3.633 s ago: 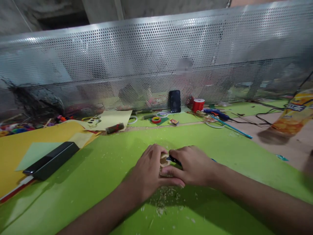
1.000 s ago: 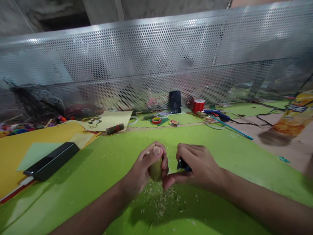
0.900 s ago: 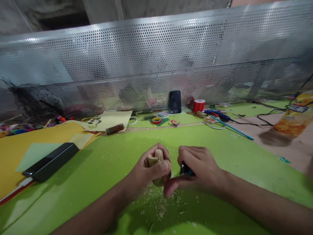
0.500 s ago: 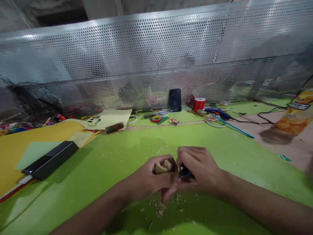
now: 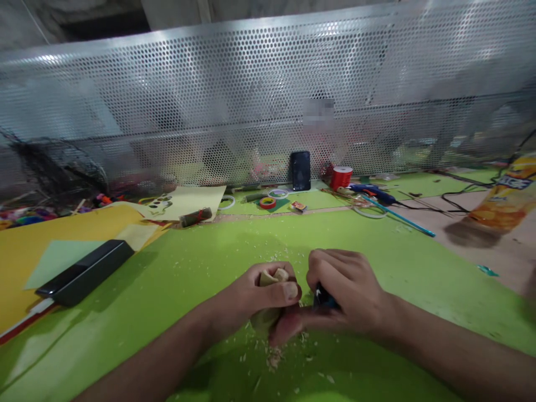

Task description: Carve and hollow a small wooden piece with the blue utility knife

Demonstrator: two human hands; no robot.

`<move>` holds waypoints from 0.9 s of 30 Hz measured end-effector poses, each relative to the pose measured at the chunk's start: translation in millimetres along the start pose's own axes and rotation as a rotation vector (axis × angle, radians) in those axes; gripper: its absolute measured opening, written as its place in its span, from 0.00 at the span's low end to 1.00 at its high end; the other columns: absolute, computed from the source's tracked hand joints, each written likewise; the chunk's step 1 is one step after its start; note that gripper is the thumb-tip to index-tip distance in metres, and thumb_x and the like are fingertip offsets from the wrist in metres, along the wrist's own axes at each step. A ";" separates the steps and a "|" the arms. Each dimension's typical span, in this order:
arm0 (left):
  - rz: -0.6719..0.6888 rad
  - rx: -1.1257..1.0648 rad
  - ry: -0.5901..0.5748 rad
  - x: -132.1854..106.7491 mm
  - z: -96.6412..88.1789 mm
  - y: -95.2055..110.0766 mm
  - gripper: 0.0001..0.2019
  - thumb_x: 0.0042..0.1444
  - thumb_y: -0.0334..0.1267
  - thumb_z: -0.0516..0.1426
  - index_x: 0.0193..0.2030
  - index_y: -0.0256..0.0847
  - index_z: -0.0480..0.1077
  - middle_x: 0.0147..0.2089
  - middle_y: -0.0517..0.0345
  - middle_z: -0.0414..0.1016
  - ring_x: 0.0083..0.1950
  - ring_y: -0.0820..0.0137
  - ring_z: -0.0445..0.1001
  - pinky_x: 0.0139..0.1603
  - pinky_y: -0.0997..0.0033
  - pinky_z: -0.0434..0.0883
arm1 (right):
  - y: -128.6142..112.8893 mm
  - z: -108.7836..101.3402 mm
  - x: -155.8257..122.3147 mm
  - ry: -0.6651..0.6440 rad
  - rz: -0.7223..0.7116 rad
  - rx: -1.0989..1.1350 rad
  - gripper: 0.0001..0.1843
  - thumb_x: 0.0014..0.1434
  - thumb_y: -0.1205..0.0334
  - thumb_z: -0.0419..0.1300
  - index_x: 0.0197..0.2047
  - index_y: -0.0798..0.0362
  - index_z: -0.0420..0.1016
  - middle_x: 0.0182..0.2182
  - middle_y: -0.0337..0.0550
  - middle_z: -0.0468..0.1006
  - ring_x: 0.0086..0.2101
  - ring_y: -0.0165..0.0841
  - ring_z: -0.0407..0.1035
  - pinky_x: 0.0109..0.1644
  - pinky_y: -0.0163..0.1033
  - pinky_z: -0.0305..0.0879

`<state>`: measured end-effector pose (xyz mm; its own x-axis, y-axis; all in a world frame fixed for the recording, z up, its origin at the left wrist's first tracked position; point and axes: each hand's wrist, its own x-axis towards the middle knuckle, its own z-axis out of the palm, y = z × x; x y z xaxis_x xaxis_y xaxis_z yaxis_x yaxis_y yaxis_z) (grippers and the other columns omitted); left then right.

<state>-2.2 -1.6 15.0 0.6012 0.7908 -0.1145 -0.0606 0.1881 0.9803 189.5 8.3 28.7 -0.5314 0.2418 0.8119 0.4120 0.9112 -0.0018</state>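
Observation:
My left hand (image 5: 274, 290) is wrapped round a pale tan piece (image 5: 268, 277), perhaps wood, whose rough top end shows above the fingers and whose lower part comes out under the palm. Close on its right, my right hand (image 5: 349, 290) grips a dark, shiny tool handle (image 5: 324, 297); the working end is hidden, so its kind cannot be told. The right thumb reaches left towards the lower part of the pale piece. Small pale shavings (image 5: 274, 358) lie below the hands on the green sheet (image 5: 201, 268).
A black power bank (image 5: 86, 273) with a cable lies at left. Farther back are a brown roll (image 5: 195, 217), red tape (image 5: 268, 202), an upright phone (image 5: 300, 171), a red spool (image 5: 341, 177) and a blue glue gun (image 5: 372, 194). A perforated metal panel (image 5: 251, 72) stands behind.
My left hand has shifted slightly left with the pale piece, its thumb now lying over the front. The right hand has moved a little right, widening the gap between the hands.

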 end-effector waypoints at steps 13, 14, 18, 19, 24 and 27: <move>-0.014 0.044 -0.055 -1.3 6.3 -0.2 0.17 0.45 0.45 0.68 0.32 0.39 0.67 0.27 0.63 0.62 0.30 0.74 0.61 0.30 0.74 0.62 | -1.1 4.1 -2.5 -0.052 0.004 -0.045 0.24 0.67 0.44 0.48 0.25 0.51 0.61 0.18 0.34 0.64 0.19 0.26 0.55 0.22 0.34 0.50; -0.012 0.030 -0.040 -0.8 7.0 -1.2 0.17 0.45 0.46 0.68 0.31 0.38 0.68 0.27 0.63 0.63 0.30 0.74 0.62 0.30 0.75 0.61 | -2.5 4.3 -2.2 -0.045 -0.004 -0.042 0.24 0.66 0.44 0.50 0.25 0.51 0.60 0.18 0.34 0.64 0.19 0.26 0.54 0.22 0.34 0.49; -0.042 -0.011 -0.028 1.2 8.5 -3.8 0.21 0.42 0.50 0.69 0.32 0.38 0.69 0.30 0.60 0.66 0.31 0.74 0.62 0.32 0.75 0.61 | -7.1 3.8 -0.2 -0.028 -0.030 -0.019 0.24 0.64 0.44 0.55 0.24 0.51 0.59 0.18 0.33 0.63 0.19 0.26 0.53 0.23 0.34 0.49; -0.048 -0.008 -0.026 1.6 8.5 -4.4 0.21 0.42 0.50 0.69 0.31 0.38 0.68 0.30 0.60 0.66 0.31 0.74 0.62 0.32 0.75 0.61 | -7.4 3.5 0.1 -0.028 -0.031 -0.016 0.24 0.64 0.44 0.54 0.24 0.51 0.59 0.18 0.33 0.62 0.19 0.26 0.53 0.23 0.34 0.49; -0.031 -0.014 -0.017 2.9 8.1 -7.9 0.22 0.44 0.52 0.69 0.31 0.37 0.68 0.30 0.62 0.64 0.31 0.75 0.61 0.31 0.76 0.59 | -5.8 3.3 -1.4 -0.034 -0.029 -0.004 0.25 0.65 0.43 0.53 0.24 0.51 0.59 0.18 0.34 0.63 0.19 0.26 0.54 0.23 0.34 0.49; -0.036 -0.024 -0.013 2.9 9.0 -8.0 0.22 0.43 0.52 0.69 0.32 0.37 0.68 0.30 0.61 0.64 0.31 0.74 0.61 0.32 0.75 0.59 | -5.7 3.6 -2.4 -0.029 -0.025 0.009 0.25 0.66 0.42 0.52 0.25 0.50 0.58 0.19 0.34 0.63 0.19 0.26 0.54 0.23 0.34 0.49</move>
<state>7.1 -6.0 8.3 0.6136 0.7757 -0.1478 -0.0575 0.2306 0.9714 185.7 3.8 24.7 -0.5623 0.2284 0.7947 0.3916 0.9201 0.0126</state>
